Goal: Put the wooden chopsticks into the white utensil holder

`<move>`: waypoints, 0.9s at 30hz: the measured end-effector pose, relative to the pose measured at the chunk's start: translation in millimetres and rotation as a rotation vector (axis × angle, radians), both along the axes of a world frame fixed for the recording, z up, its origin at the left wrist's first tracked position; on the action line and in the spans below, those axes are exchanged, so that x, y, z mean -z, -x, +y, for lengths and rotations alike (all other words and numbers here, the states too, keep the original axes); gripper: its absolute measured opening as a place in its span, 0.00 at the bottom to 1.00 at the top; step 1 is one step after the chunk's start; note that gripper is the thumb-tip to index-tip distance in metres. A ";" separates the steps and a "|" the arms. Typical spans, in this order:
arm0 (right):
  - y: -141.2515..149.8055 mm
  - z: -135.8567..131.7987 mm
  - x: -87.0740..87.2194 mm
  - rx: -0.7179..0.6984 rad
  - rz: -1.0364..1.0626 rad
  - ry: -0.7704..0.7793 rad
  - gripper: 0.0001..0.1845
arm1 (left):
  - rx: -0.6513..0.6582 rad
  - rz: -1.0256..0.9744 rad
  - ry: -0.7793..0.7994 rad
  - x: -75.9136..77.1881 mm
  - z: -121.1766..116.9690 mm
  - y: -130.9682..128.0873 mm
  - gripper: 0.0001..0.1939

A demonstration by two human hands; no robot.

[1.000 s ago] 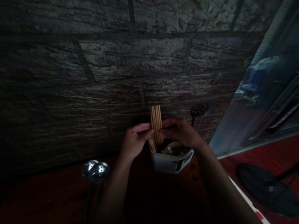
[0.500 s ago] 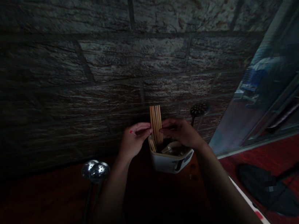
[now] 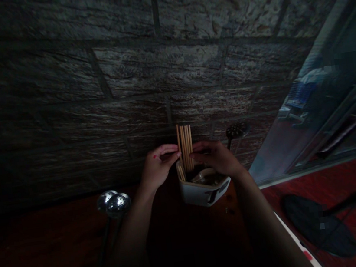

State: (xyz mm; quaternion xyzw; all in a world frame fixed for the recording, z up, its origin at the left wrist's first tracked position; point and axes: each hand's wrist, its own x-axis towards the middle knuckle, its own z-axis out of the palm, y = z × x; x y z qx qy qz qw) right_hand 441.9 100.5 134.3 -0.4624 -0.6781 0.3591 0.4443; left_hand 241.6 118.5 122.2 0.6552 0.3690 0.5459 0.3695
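Several light wooden chopsticks (image 3: 186, 143) stand upright at the back of a white holder (image 3: 195, 194). My right hand (image 3: 217, 157) is closed around the right side of this bunch, thumb in front. My left hand (image 3: 160, 164) pinches a single chopstick (image 3: 178, 137) at the bunch's left, a narrow gap apart from the others and slightly higher. Inside the holder lie a pale spoon (image 3: 205, 174) and a few shorter-looking wooden sticks (image 3: 181, 171) at the left corner. The lower ends of the chopsticks are hidden in the holder.
Two perforated metal ladles (image 3: 118, 205) lie on the dark red table (image 3: 48, 247) at the left. A dark slotted skimmer (image 3: 237, 130) rises behind my right hand. A stone-block wall (image 3: 162, 65) stands close behind the holder. To the right, a round black stand base (image 3: 319, 224) rests on the red floor.
One chopstick in my left hand has moved left and slightly up, apart from the bunch. My right hand has stayed in place on the rest.
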 end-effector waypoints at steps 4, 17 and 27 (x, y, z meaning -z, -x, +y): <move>-9.2 -10.6 -12.1 0.072 -0.026 -0.031 0.18 | 0.014 0.003 0.004 1.0 0.4 -0.9 0.10; 12.9 -52.5 -38.8 -0.288 -0.318 0.028 0.24 | 0.080 0.047 0.044 -2.1 -1.6 0.4 0.11; 13.5 -49.5 -39.8 -0.137 -0.361 -0.099 0.10 | 0.094 0.074 0.051 1.2 1.0 1.5 0.08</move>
